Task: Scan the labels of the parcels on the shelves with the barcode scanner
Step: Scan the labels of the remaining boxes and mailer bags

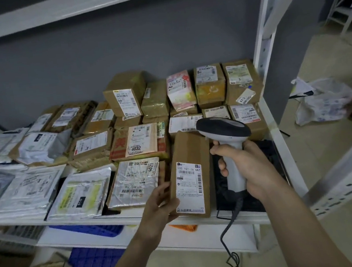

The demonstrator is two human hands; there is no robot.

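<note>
My left hand (159, 206) grips the lower left edge of a narrow brown cardboard parcel (190, 151), holding it upright near the shelf's front edge. Its white barcode label (189, 187) faces me. My right hand (246, 166) is wrapped round the grey handle of a barcode scanner (224, 128), just right of the parcel. The scanner's dark head sits above the parcel's top right corner. Its coiled cable (228, 231) hangs down past the shelf.
The white shelf (122, 216) carries several labelled boxes and silver mailer bags, stacked two high at the back right. A black tray (267, 152) lies under my right hand. A white upright post (263, 45) stands at right. Blue crates (92, 259) sit on the lower level.
</note>
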